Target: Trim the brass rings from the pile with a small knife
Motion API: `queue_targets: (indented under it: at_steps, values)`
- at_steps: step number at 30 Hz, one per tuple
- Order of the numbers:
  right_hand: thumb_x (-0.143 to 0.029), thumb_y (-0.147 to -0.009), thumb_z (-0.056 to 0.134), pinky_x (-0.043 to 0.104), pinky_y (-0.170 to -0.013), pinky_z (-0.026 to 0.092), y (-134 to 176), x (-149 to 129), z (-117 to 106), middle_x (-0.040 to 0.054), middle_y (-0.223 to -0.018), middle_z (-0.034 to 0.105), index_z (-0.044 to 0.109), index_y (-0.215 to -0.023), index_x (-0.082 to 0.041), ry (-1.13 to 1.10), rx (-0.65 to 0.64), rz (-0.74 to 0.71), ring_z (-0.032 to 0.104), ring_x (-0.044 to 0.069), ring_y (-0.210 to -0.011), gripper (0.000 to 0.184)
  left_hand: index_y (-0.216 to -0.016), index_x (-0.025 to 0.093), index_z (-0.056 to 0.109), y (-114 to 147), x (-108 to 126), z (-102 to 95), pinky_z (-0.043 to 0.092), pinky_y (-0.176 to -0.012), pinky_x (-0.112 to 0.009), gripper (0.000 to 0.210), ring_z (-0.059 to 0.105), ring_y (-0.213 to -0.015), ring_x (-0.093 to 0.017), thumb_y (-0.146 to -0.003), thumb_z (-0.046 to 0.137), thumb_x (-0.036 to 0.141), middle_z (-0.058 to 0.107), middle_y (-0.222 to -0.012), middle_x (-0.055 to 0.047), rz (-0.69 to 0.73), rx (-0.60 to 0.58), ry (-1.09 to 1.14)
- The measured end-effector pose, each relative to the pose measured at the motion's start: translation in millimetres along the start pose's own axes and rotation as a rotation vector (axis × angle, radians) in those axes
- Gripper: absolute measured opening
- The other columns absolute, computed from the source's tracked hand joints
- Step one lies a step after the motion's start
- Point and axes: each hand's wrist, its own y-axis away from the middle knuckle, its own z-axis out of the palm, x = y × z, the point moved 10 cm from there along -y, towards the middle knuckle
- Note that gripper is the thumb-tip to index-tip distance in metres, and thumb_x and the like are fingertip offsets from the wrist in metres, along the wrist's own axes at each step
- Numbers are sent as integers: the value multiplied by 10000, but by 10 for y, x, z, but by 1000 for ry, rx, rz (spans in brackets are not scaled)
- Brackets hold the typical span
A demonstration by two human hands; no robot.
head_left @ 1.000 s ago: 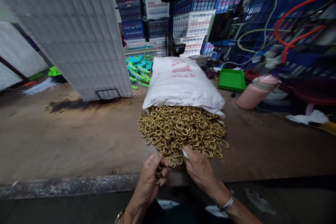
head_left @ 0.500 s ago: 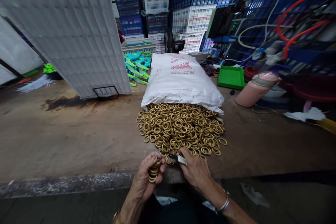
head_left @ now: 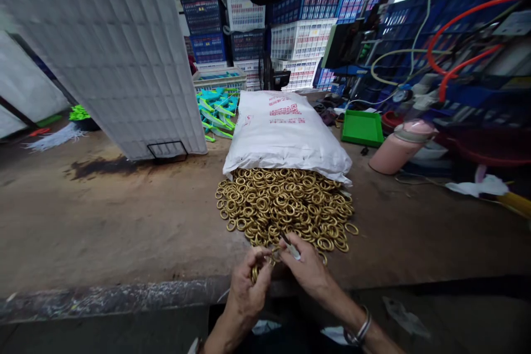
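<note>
Curling above near edge of worktop point(head_left: 124, 232), left hand point(head_left: 251, 283), forearm slanting up from below: grip closed around few rings point(head_left: 254, 272). Ring pile point(head_left: 286, 204) just beyond both hands. Right hand point(head_left: 307, 268) angled inward, grip clamped on tool point(head_left: 293, 250), fingertips near left's.

Rings point(head_left: 285, 203) lie directly before the sack point(head_left: 286, 141).
</note>
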Motion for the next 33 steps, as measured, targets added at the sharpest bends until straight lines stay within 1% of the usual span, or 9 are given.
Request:
queue_targets:
  at_steps: [3, 7, 11, 15, 19, 24, 28, 30, 33]
  values:
    - [-287, -677, 469, 178, -470, 299, 31, 80, 112, -69, -559, 416, 474, -718, -182, -255, -83, 148, 369, 74, -500, 113, -915, 189, 647, 11, 90, 91, 405, -786, -272, 200, 563, -819, -185, -743, 551, 223, 647, -875, -65, 88, -79, -45]
    - [-282, -691, 454, 167, -391, 200, 110, 119, 245, -87, -521, 372, 467, -712, -187, -411, -172, 281, 275, 49, -417, 99, -799, 180, 656, 15, 122, 108, 407, -728, -257, 139, 562, -754, -179, -753, 536, 233, 643, -782, -57, 94, -97, -85]
    - [-329, -716, 471, 171, -409, 250, 62, 66, 208, -74, -515, 413, 490, -683, -179, -344, -119, 186, 305, 51, -422, 155, -720, 164, 607, 7, 51, 111, 387, -569, -209, 153, 495, -573, -118, -750, 541, 299, 591, -651, -16, -9, -85, -23]
    - [-393, -717, 503, 187, -462, 318, 3, 66, 192, -52, -518, 443, 495, -637, -169, -265, -69, 94, 382, 71, -477, 237, -665, 167, 520, 18, -165, 136, 277, -385, -172, 259, 331, -373, -56, -707, 566, 419, 423, -457, 63, -236, -61, 168]
    - [-396, -722, 485, 193, -454, 313, -10, 63, 188, -56, -490, 428, 466, -599, -177, -216, -53, 80, 371, 74, -465, 252, -680, 166, 488, 48, -260, 172, 228, -328, -157, 348, 309, -340, -38, -647, 592, 497, 437, -471, 64, -373, -68, 252]
    - [-386, -722, 473, 194, -447, 315, 5, -46, 181, -62, -467, 428, 448, -593, -188, -210, -61, 66, 373, 77, -450, 238, -693, 155, 501, 98, -250, 272, 238, -327, -143, 351, 350, -367, -28, -693, 557, 501, 467, -559, 44, -432, -175, 338]
    - [-393, -755, 431, 203, -474, 339, 3, -102, 217, -50, -484, 452, 436, -586, -191, -220, -110, 23, 408, 87, -463, 264, -688, 147, 497, 111, -236, 306, 248, -341, -141, 337, 347, -381, -23, -725, 541, 479, 463, -577, 37, -403, -196, 417]
    - [-386, -781, 388, 210, -492, 345, -3, -95, 181, -39, -496, 464, 427, -581, -195, -144, -88, -5, 430, 97, -480, 279, -701, 145, 498, 115, -239, 307, 249, -347, -139, 319, 341, -382, -20, -741, 533, 459, 465, -583, 36, -393, -187, 437]
    - [-337, -806, 332, 216, -500, 323, 19, -104, 64, -27, -527, 471, 427, -599, -201, 120, 12, -77, 431, 108, -494, 265, -724, 152, 487, 118, -247, 293, 241, -348, -137, 296, 349, -382, -20, -741, 540, 442, 468, -582, 41, -401, -160, 458]
